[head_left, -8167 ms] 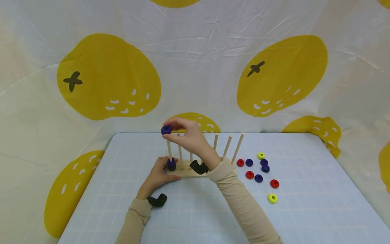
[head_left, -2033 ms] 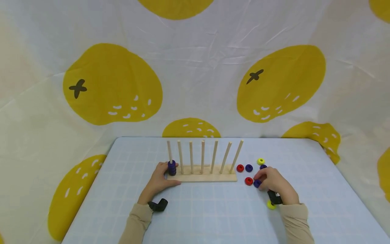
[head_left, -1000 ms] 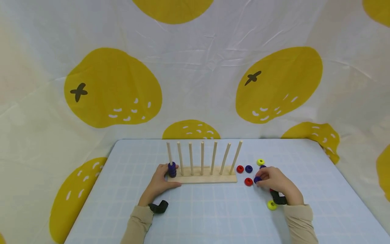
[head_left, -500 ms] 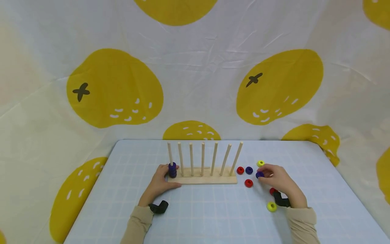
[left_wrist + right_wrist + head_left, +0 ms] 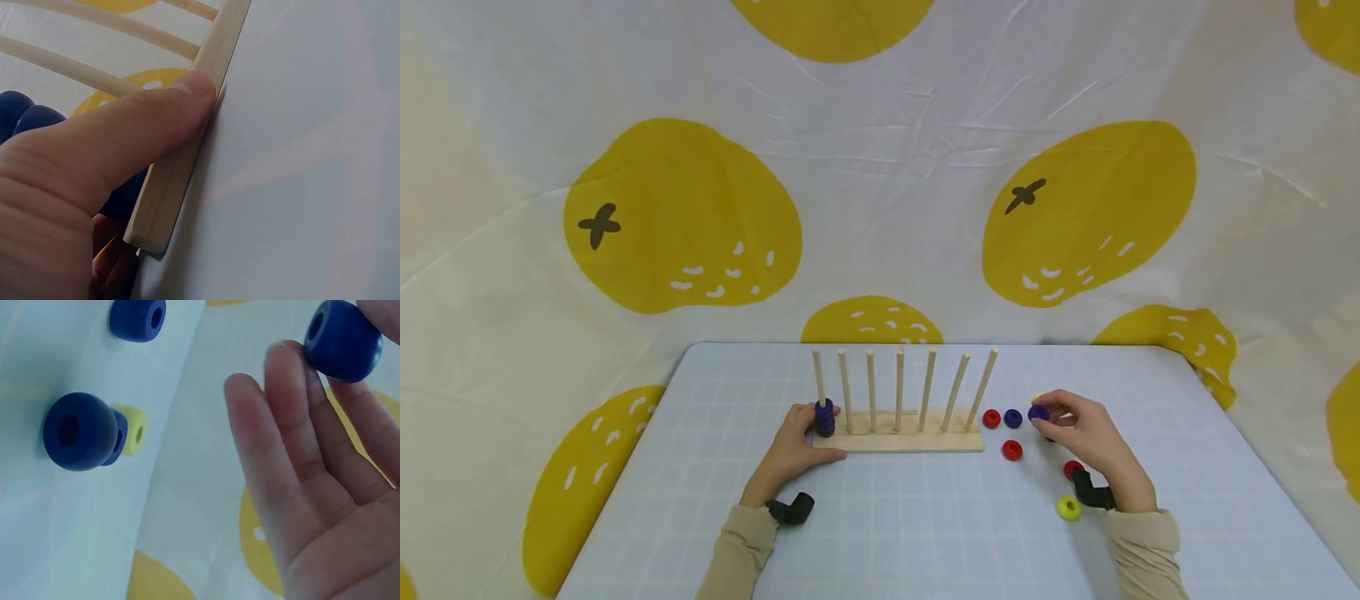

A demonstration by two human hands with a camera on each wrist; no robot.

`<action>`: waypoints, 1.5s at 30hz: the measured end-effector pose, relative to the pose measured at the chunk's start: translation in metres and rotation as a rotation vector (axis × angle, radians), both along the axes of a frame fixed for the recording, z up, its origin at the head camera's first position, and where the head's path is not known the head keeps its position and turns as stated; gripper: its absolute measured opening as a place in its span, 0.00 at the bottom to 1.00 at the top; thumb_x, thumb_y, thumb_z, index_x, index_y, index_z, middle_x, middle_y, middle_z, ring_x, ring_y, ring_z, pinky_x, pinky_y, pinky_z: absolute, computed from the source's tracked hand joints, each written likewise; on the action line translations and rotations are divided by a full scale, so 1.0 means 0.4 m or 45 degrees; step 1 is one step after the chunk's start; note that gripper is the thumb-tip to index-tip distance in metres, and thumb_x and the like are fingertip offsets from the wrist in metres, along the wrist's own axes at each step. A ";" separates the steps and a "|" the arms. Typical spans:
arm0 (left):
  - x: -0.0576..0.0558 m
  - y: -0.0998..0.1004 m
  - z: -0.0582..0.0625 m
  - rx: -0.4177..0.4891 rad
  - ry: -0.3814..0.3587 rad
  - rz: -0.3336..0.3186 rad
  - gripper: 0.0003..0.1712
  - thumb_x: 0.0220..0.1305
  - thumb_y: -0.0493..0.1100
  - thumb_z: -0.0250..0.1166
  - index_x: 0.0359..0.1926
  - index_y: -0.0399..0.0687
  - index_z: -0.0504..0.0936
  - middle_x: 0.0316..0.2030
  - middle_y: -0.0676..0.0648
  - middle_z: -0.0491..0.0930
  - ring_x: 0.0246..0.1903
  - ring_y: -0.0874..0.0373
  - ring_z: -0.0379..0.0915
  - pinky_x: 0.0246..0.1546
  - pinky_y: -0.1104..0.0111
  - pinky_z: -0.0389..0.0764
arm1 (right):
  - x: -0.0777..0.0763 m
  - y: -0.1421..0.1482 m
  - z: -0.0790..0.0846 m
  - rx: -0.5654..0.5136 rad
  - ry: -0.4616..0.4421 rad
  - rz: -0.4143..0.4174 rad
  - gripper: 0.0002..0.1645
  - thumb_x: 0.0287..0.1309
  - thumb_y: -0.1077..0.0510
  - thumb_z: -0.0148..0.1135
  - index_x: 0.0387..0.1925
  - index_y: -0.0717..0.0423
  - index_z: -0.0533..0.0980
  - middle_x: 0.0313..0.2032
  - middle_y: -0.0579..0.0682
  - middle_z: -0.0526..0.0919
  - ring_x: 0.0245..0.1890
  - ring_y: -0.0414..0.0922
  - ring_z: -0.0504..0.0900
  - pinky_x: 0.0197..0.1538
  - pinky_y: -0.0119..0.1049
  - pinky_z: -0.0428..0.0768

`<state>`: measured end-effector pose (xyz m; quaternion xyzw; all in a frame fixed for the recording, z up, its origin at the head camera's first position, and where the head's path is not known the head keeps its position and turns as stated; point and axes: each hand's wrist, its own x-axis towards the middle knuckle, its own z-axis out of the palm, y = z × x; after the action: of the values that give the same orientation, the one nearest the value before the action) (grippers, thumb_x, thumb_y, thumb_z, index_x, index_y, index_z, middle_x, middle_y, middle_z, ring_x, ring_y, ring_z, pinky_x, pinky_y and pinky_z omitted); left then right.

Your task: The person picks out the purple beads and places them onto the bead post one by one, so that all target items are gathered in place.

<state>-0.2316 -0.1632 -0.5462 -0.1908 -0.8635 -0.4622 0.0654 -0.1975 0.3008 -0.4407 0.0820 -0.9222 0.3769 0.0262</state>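
My left hand (image 5: pixel 792 442) grips the left end of a wooden peg rack (image 5: pixel 898 442). In the left wrist view, its thumb (image 5: pixel 156 115) lies along the front edge of the base while the other fingers are mostly hidden behind. Several dark blue beads (image 5: pixel 824 418) are stacked on the leftmost peg; the other pegs are bare. Right of the rack, my right hand (image 5: pixel 1093 433) pinches a dark blue bead (image 5: pixel 1037 414) between thumb and fingertips. The right wrist view shows that same bead (image 5: pixel 344 340) raised off the table, its hole facing sideways, the remaining fingers extended.
Loose on the table (image 5: pixel 880 533) are red beads (image 5: pixel 1012 450), a blue bead (image 5: pixel 1012 419) and a yellow bead (image 5: pixel 1069 508). Beyond the right hand, the right wrist view shows more blue beads (image 5: pixel 80 431) and a yellow bead (image 5: pixel 135 429). A patterned cloth (image 5: pixel 895 208) hangs behind.
The bead held over the leftmost peg earlier now sits on its stack. My right hand has since picked up another blue bead and lifted it slightly. My left hand stays put.
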 end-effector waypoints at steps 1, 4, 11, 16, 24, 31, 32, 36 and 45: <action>0.000 0.000 0.000 0.001 -0.001 0.000 0.41 0.38 0.50 0.85 0.58 0.49 0.82 0.52 0.52 0.80 0.50 0.54 0.65 0.55 0.52 0.68 | 0.001 0.000 0.001 -0.008 0.017 -0.002 0.17 0.60 0.56 0.70 0.49 0.58 0.80 0.40 0.51 0.84 0.39 0.48 0.80 0.41 0.30 0.80; 0.000 0.000 0.000 0.006 -0.007 -0.002 0.41 0.39 0.50 0.85 0.58 0.49 0.82 0.52 0.52 0.80 0.51 0.54 0.65 0.55 0.52 0.68 | 0.002 -0.002 0.004 -0.025 0.073 -0.010 0.17 0.60 0.55 0.70 0.49 0.57 0.80 0.41 0.51 0.84 0.40 0.47 0.79 0.43 0.30 0.80; 0.000 -0.001 -0.003 0.003 -0.008 -0.002 0.41 0.39 0.50 0.85 0.58 0.50 0.82 0.52 0.53 0.79 0.50 0.55 0.64 0.54 0.52 0.69 | 0.008 -0.013 0.012 -0.065 0.235 -0.026 0.17 0.59 0.57 0.71 0.49 0.57 0.80 0.39 0.50 0.83 0.37 0.38 0.78 0.42 0.27 0.80; -0.002 0.000 -0.005 -0.005 -0.002 -0.001 0.41 0.39 0.50 0.85 0.58 0.50 0.82 0.52 0.53 0.80 0.50 0.55 0.65 0.54 0.53 0.69 | 0.011 -0.025 0.024 -0.132 0.368 0.003 0.18 0.55 0.64 0.73 0.48 0.60 0.80 0.40 0.51 0.83 0.37 0.35 0.77 0.41 0.22 0.78; -0.001 -0.001 -0.004 0.013 -0.002 -0.005 0.41 0.38 0.49 0.85 0.57 0.50 0.82 0.51 0.53 0.80 0.50 0.55 0.65 0.54 0.53 0.68 | 0.017 -0.035 0.042 -0.200 0.425 0.004 0.19 0.53 0.68 0.73 0.48 0.60 0.80 0.41 0.53 0.83 0.37 0.35 0.77 0.41 0.20 0.77; -0.003 -0.001 -0.006 0.023 0.013 -0.012 0.40 0.38 0.50 0.85 0.57 0.50 0.83 0.51 0.54 0.80 0.50 0.55 0.65 0.54 0.53 0.68 | 0.028 -0.044 0.057 -0.214 0.428 -0.029 0.17 0.55 0.66 0.72 0.47 0.61 0.80 0.41 0.50 0.82 0.37 0.36 0.77 0.43 0.22 0.78; -0.003 -0.001 -0.005 0.022 0.013 -0.012 0.40 0.38 0.50 0.85 0.57 0.51 0.83 0.51 0.54 0.80 0.50 0.55 0.65 0.54 0.53 0.68 | 0.030 -0.046 0.060 -0.219 0.435 -0.030 0.17 0.55 0.66 0.72 0.48 0.61 0.80 0.41 0.49 0.82 0.37 0.36 0.76 0.43 0.22 0.78; -0.004 0.001 -0.004 0.019 0.008 -0.009 0.40 0.39 0.50 0.85 0.57 0.51 0.83 0.52 0.54 0.80 0.50 0.55 0.65 0.54 0.53 0.68 | 0.037 -0.057 0.075 -0.226 0.459 -0.029 0.18 0.55 0.67 0.72 0.48 0.61 0.80 0.41 0.49 0.82 0.37 0.36 0.77 0.44 0.22 0.77; -0.001 0.002 -0.003 0.001 -0.018 0.017 0.41 0.38 0.49 0.85 0.58 0.49 0.83 0.52 0.52 0.80 0.50 0.55 0.65 0.54 0.53 0.69 | 0.041 -0.099 0.130 -0.225 0.518 -0.035 0.20 0.54 0.70 0.71 0.49 0.62 0.80 0.40 0.53 0.83 0.37 0.34 0.78 0.47 0.21 0.75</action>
<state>-0.2322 -0.1625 -0.5475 -0.1818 -0.8650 -0.4635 0.0624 -0.1810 0.2612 -0.3887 0.1411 -0.8623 0.4316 0.2241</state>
